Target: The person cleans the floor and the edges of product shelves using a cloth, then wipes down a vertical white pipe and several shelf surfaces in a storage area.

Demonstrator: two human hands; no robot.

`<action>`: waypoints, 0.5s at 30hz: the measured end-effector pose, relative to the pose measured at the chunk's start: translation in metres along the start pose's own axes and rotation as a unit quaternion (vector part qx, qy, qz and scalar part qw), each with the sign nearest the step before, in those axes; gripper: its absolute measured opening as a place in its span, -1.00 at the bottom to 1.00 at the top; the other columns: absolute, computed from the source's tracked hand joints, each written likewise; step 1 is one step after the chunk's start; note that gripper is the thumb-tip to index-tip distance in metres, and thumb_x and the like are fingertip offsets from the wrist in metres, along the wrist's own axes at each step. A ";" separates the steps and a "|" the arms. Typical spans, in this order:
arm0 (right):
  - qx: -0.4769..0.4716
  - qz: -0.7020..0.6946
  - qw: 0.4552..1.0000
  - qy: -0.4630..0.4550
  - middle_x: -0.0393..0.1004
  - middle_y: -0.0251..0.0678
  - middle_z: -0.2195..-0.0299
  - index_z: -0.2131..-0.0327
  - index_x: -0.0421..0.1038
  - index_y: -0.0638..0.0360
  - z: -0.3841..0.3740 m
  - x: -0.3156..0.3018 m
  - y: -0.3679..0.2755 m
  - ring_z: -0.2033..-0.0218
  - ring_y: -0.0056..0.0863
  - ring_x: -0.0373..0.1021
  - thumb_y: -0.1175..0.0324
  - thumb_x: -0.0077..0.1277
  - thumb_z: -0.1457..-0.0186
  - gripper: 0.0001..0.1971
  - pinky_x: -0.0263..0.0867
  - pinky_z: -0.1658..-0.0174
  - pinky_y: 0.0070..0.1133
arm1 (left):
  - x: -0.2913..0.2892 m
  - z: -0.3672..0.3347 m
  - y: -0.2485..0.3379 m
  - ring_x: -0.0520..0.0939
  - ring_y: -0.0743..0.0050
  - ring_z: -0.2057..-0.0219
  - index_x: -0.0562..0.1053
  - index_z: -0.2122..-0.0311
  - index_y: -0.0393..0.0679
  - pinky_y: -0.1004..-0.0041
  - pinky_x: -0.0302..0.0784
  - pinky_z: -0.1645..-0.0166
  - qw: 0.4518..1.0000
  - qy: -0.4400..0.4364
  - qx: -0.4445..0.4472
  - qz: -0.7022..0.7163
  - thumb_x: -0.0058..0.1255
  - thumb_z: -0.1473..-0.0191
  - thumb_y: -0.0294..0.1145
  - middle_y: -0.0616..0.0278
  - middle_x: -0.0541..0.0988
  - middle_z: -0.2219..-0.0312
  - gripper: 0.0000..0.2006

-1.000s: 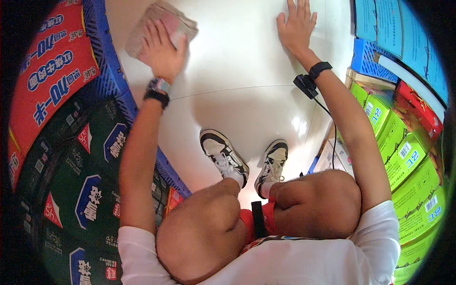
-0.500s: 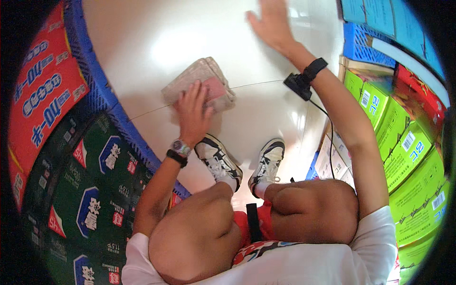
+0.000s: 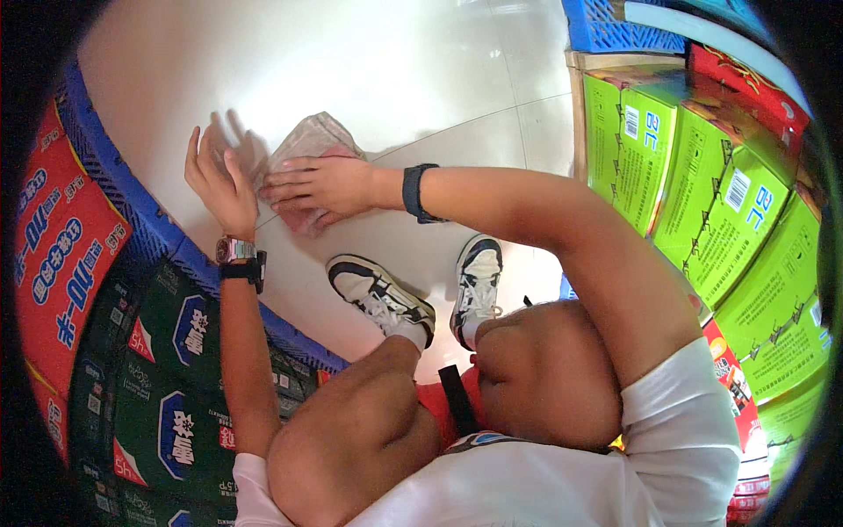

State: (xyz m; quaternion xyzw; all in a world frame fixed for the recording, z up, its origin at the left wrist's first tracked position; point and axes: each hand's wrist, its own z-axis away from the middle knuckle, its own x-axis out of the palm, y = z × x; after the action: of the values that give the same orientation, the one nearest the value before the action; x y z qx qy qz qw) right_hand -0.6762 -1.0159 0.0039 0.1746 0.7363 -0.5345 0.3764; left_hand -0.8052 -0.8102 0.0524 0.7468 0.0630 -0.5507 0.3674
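Note:
A folded beige cloth (image 3: 318, 133) with a pinkish part lies on the shiny pale floor (image 3: 421, 79), ahead of my shoes. My right hand (image 3: 323, 186) reaches across from the right and rests palm down on it, fingers stretched out flat and hiding much of its middle. Just left of the cloth is my left hand (image 3: 221, 189), its fingers apart and nothing in them. It appears raised above the floor, with a shadow or reflection beside it. A watch and a black strap are on my left wrist; a black band circles my right wrist.
Green beer cartons (image 3: 149, 378) and red cartons (image 3: 66, 255) stack along the left on blue plastic pallets (image 3: 158, 224). At the right stand bright green boxes (image 3: 702, 202), a blue crate (image 3: 615, 31) and a red package (image 3: 746, 88). My shoes (image 3: 382, 294) are close below the cloth.
My right hand has swung from the upper right down onto the cloth. My left hand has come off the cloth and moved left. The whole view has shifted.

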 end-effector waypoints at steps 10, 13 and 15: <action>0.261 0.204 0.940 0.076 0.24 -0.46 -0.68 -0.57 0.40 -0.35 0.114 -0.107 0.096 -0.74 -0.21 0.03 0.13 0.01 -0.60 -0.45 -0.01 -0.70 0.08 | 0.047 -0.031 0.006 0.25 -0.30 -0.61 0.34 -0.64 -0.07 -0.17 0.21 -0.67 0.998 -0.029 0.056 0.006 0.07 -0.58 -0.27 -0.16 0.25 -0.64 -0.38; 0.281 0.227 0.924 0.127 0.07 0.01 -0.72 -0.69 0.15 0.11 0.171 -0.163 0.130 -0.72 0.14 -0.02 0.14 0.03 -0.57 -0.25 -0.21 -0.68 0.25 | 0.059 -0.037 0.008 0.21 -0.30 -0.64 0.35 -0.64 -0.06 -0.16 0.17 -0.69 0.997 -0.031 0.072 -0.010 0.07 -0.57 -0.25 -0.16 0.21 -0.67 -0.38; 0.332 0.225 0.906 0.135 0.07 -0.17 -0.74 -0.69 0.18 -0.06 0.195 -0.149 0.102 -0.73 0.05 -0.03 0.15 0.04 -0.57 -0.29 -0.20 -0.70 0.19 | 0.061 -0.031 0.001 0.22 -0.31 -0.64 0.36 -0.63 -0.06 -0.16 0.16 -0.69 0.996 -0.034 0.069 -0.036 0.06 -0.57 -0.25 -0.16 0.21 -0.67 -0.38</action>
State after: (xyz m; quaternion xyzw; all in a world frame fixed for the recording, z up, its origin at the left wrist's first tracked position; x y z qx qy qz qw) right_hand -0.4395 -1.1355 0.0191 0.5209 0.5015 -0.6204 0.3039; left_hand -0.7571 -0.8108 0.0038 0.7486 0.0387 -0.5915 0.2970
